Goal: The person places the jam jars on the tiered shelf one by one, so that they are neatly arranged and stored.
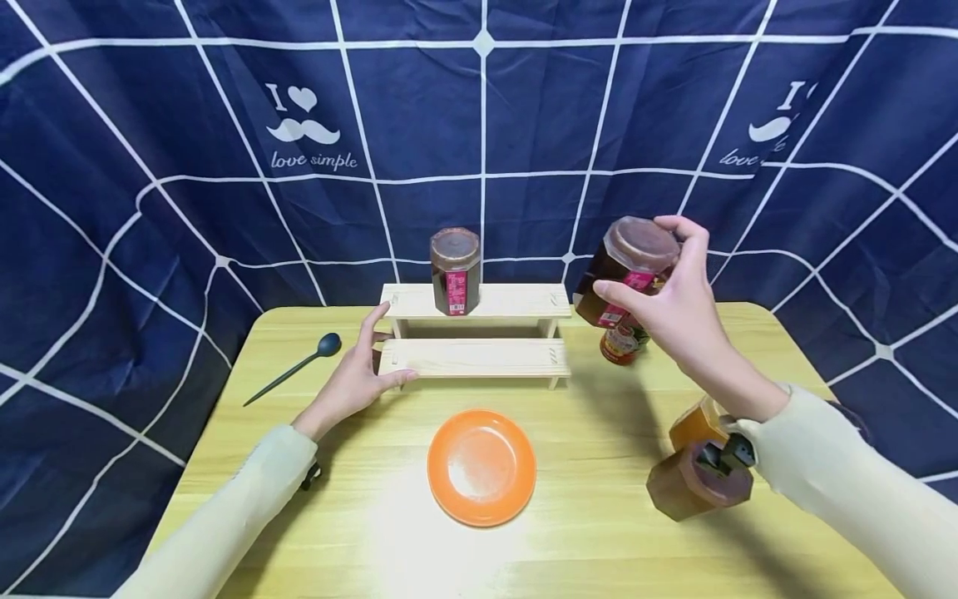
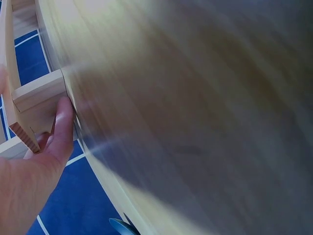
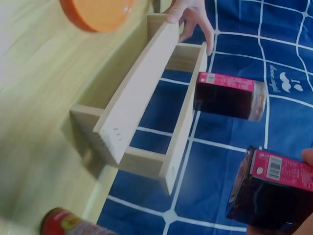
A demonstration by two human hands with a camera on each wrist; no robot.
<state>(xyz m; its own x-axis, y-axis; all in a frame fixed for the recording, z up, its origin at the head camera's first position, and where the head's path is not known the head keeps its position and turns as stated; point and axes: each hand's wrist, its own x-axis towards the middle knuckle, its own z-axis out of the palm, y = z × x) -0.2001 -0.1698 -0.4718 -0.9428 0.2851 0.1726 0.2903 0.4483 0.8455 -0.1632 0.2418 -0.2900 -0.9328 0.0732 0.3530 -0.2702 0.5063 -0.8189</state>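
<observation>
My right hand (image 1: 677, 304) holds a dark jar (image 1: 624, 270) with a pink label, tilted in the air right of a two-step wooden rack (image 1: 479, 358). That jar (image 3: 274, 196) also shows in the right wrist view, its base towards the rack. A second dark jar (image 1: 456, 274) with a pink label stands upright on the rack's upper step. My left hand (image 1: 359, 374) grips the rack's left end, thumb on the lower step. In the left wrist view the left hand's fingers (image 2: 62, 125) curl round the end of the wood.
An orange plate (image 1: 482, 467) lies in front of the rack. A dark spoon (image 1: 299, 370) rests at the left. Below the raised jar stands a red can (image 1: 619, 345). Near the right forearm are a brownish jar (image 1: 688, 487) and an orange-yellow jar (image 1: 694, 426), partly covered. Blue cloth hangs behind.
</observation>
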